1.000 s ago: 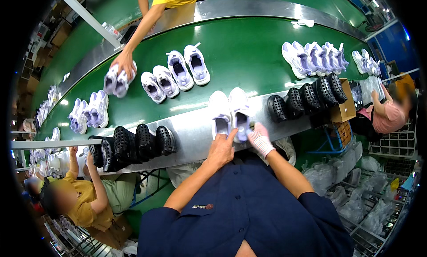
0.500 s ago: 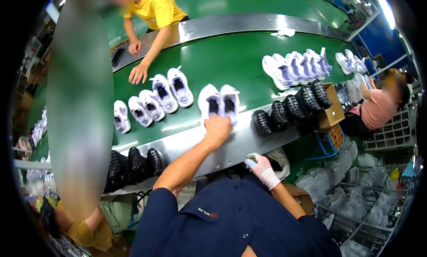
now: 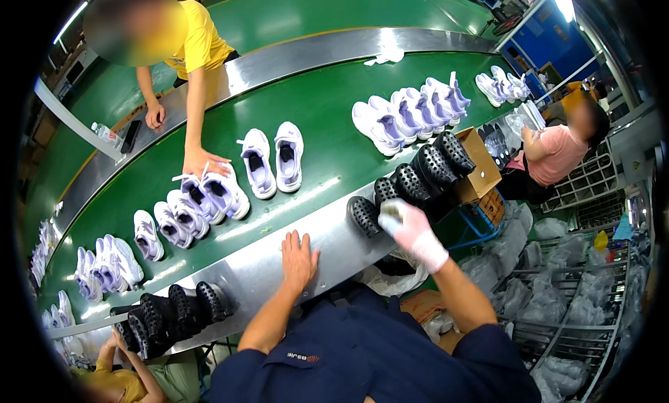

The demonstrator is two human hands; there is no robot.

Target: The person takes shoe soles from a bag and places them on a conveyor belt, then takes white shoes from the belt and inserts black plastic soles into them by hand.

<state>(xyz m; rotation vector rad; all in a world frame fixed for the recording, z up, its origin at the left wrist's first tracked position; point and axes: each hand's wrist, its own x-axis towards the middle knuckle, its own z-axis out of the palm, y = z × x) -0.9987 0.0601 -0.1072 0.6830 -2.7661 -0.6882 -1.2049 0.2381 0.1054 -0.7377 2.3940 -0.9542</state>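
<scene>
My bare left hand [image 3: 300, 261] lies flat on the metal ledge [image 3: 261, 260], fingers spread, with nothing in it. My right hand [image 3: 414, 234], in a pale striped glove, is at the near end of a row of black perforated shoe-shaped forms [image 3: 410, 183]. Its fingers are blurred beside the nearest form [image 3: 363, 216], and whether they grip anything is unclear. Beyond my left hand, a pair of white-and-lilac sneakers [image 3: 287, 159] stands on the green belt [image 3: 324, 141].
Across the belt, a co-worker's hand [image 3: 204, 161] touches other sneakers [image 3: 224, 190]. More sneakers [image 3: 411, 113] stand at the far right. Black forms [image 3: 178, 309] line the ledge at left. A cardboard box [image 3: 479, 167] and a rack of plastic bags [image 3: 557, 298] are at right.
My left hand has let go of the sneaker pair and drawn back onto the ledge. My right hand has risen to the black forms. The co-worker's hand has reached onto the sneakers.
</scene>
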